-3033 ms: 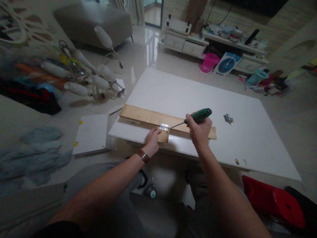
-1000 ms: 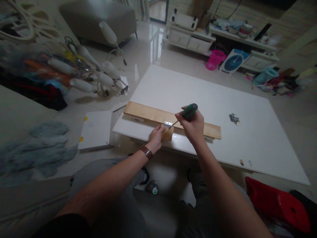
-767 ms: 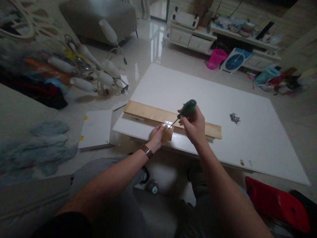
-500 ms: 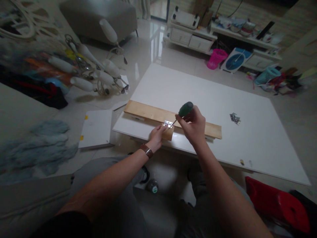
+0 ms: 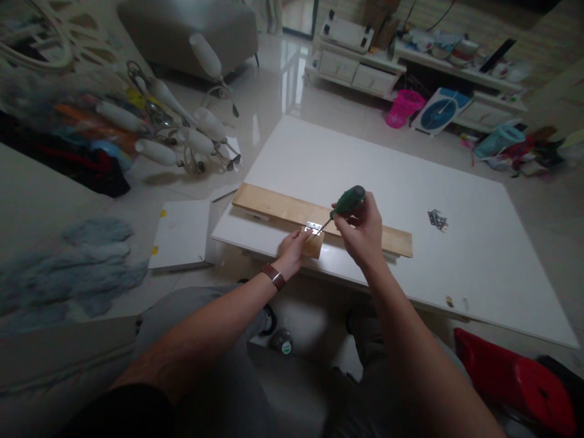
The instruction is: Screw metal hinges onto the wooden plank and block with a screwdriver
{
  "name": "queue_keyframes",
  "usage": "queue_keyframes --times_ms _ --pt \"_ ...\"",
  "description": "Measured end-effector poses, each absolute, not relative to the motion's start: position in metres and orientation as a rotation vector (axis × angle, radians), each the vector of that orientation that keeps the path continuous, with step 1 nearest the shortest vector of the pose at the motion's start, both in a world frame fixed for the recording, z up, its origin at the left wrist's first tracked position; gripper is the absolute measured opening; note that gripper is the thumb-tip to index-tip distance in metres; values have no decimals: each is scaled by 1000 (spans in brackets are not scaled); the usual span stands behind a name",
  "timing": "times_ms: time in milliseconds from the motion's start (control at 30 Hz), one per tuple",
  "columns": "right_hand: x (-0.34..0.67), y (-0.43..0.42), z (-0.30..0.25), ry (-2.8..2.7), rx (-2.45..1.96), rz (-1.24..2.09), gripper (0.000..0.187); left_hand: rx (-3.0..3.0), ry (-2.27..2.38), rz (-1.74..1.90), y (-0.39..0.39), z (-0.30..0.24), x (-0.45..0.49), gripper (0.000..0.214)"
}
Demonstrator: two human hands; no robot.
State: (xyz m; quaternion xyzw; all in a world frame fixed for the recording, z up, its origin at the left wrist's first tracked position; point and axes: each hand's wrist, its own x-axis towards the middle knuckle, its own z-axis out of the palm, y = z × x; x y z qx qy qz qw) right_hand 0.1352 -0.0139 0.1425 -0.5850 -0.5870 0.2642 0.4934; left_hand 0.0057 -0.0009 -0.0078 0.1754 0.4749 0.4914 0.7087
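Observation:
My right hand (image 5: 364, 230) is closed around the green handle of a screwdriver (image 5: 350, 201). The shaft slants down and left, its tip at a small silver hinge (image 5: 313, 227). That hinge lies across the edge of a long wooden board (image 5: 274, 204) and a short wooden piece (image 5: 312, 246) in front of it. Gripping the short piece from its left side is my left hand (image 5: 292, 250), thumb pressed by the hinge. Any screw under the tip is too small to make out.
Loose hinges (image 5: 438, 220) lie in a pile on the white panel (image 5: 365, 155) beneath the board. Small hardware (image 5: 449, 301) sits near its front edge. A bottle (image 5: 281, 342) stands between my feet, a red case (image 5: 511, 371) at right, and a lamp (image 5: 196, 140) at left.
The view has shifted slightly, moving everything a little to the right. The screwdriver handle leans a bit further right, and my right fingers have shifted on it. My left hand keeps its hold.

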Motion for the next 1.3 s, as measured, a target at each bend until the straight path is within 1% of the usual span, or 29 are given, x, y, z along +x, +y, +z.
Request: queue_keyframes --times_ms 100,300,367,633,833,967,1100,1200,1300 --pt "136 -14 143 -1417 -1410 630 29 384 1060 1093 -1 -8 6 44" --pt "137 -12 140 -1436 -1482 479 23 401 1041 1086 -1 -7 6 47" --pt "137 -11 137 -1426 -1496 465 23 408 1041 1083 -1 -7 6 46" --pt "136 -11 136 -1382 -1401 670 25 404 1061 1084 0 -10 6 39" --pt "138 -13 138 -1441 -1407 683 31 418 1036 1093 0 -10 6 40" --pt "138 -14 139 -1438 -1412 642 27 414 1029 1099 -1 -9 6 41" --pt "137 -15 143 -1465 -1464 497 19 406 1019 1096 -1 -8 6 42" --pt "137 -15 143 -1452 -1487 438 27 412 1032 1091 -1 -9 6 42" --pt "136 -13 139 -1421 -1475 480 32 435 1064 1090 0 -11 7 40"
